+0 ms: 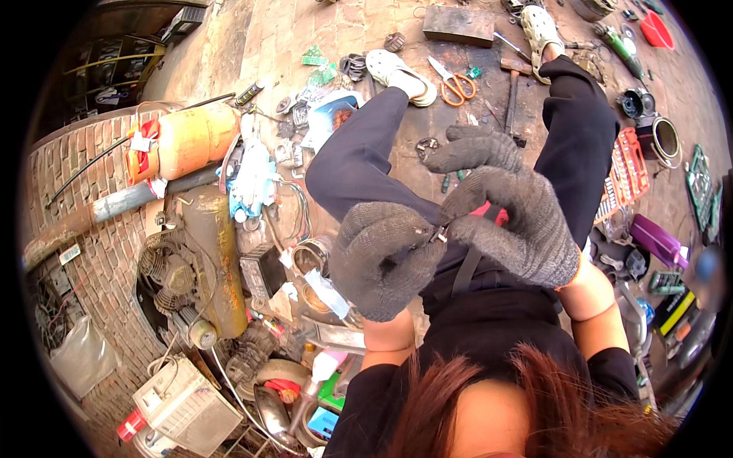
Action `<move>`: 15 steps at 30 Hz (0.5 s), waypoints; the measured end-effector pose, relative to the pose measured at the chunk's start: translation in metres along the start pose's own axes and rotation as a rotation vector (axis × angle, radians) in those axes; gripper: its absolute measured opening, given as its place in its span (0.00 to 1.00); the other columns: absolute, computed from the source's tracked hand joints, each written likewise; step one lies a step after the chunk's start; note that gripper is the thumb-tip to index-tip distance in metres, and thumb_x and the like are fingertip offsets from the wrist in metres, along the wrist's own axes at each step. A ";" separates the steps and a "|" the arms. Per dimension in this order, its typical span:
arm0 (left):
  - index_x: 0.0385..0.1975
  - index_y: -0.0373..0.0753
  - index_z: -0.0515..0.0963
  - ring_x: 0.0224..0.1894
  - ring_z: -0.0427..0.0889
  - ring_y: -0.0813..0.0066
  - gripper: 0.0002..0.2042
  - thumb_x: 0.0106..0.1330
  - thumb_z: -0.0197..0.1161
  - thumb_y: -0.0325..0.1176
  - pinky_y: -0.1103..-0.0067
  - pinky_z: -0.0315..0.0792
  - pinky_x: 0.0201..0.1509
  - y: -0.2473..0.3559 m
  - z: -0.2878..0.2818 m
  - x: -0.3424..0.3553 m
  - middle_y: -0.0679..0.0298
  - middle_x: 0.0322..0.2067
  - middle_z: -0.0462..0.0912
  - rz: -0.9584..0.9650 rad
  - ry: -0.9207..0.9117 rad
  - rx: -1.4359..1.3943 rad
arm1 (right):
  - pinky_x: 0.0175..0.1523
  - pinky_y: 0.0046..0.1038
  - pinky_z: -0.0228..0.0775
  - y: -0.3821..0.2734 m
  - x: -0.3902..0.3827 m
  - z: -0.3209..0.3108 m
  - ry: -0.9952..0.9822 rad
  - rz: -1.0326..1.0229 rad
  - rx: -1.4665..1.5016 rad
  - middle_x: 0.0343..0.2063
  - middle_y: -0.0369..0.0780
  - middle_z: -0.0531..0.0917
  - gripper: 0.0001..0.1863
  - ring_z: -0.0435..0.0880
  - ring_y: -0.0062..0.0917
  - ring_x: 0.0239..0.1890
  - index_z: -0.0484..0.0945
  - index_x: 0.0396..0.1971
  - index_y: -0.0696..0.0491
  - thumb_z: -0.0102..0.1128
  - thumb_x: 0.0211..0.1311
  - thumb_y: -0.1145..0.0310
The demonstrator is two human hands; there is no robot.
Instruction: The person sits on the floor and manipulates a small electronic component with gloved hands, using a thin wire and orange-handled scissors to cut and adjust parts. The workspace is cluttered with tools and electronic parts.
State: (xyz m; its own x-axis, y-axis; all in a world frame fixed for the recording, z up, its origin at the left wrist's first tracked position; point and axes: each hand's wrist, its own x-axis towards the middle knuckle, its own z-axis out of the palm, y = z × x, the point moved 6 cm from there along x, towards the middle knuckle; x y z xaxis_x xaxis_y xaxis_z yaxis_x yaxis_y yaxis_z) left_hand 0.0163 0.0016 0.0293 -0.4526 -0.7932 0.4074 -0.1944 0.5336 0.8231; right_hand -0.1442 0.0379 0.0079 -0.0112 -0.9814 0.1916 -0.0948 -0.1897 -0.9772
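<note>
Both hands wear dark grey knit gloves and meet in front of my lap. My left hand [384, 259] is closed, its thumb and fingertips pinching a small dark piece with a shiny metal end [440, 235]; its kind is too small to tell. My right hand [515, 217] is wrapped round a red-handled tool [495, 214], mostly hidden by the glove. The tips of the right fingers touch the small piece from the other side. On the ground beyond lie orange-handled scissors [456, 84] and a hammer [513, 95], between my feet.
A metal block [459, 26] lies farther ahead. At left are an orange gas cylinder [191, 137], a rusty tank [214, 259] and heaped parts. To the right are an orange socket-set case [626, 172], a purple bottle [658, 240], an angle grinder [622, 49] and a red bowl [657, 30].
</note>
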 end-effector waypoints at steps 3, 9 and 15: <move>0.32 0.38 0.77 0.26 0.75 0.79 0.18 0.38 0.70 0.17 0.87 0.67 0.25 0.000 0.001 -0.001 0.61 0.31 0.79 -0.032 -0.018 0.019 | 0.52 0.32 0.67 -0.005 0.001 -0.006 0.035 -0.038 -0.031 0.43 0.42 0.77 0.06 0.76 0.34 0.47 0.78 0.31 0.56 0.61 0.53 0.72; 0.31 0.38 0.79 0.31 0.76 0.78 0.17 0.38 0.71 0.18 0.85 0.69 0.28 -0.009 0.013 -0.001 0.61 0.33 0.79 -0.040 0.026 -0.167 | 0.47 0.29 0.68 0.007 -0.005 0.003 0.017 0.222 0.170 0.42 0.43 0.77 0.05 0.77 0.31 0.43 0.76 0.30 0.57 0.58 0.57 0.72; 0.34 0.38 0.80 0.37 0.79 0.69 0.18 0.40 0.72 0.20 0.81 0.73 0.37 -0.004 0.013 0.001 0.59 0.35 0.80 -0.052 -0.049 -0.041 | 0.45 0.27 0.68 0.004 -0.002 0.006 -0.011 0.200 0.215 0.40 0.42 0.77 0.05 0.77 0.26 0.41 0.75 0.32 0.58 0.55 0.59 0.72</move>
State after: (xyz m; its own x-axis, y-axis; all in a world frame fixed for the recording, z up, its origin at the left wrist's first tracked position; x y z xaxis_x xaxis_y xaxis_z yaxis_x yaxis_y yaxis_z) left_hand 0.0055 0.0027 0.0211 -0.4848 -0.8038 0.3448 -0.1835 0.4789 0.8585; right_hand -0.1384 0.0391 0.0031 0.0026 -1.0000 -0.0070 0.1209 0.0073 -0.9926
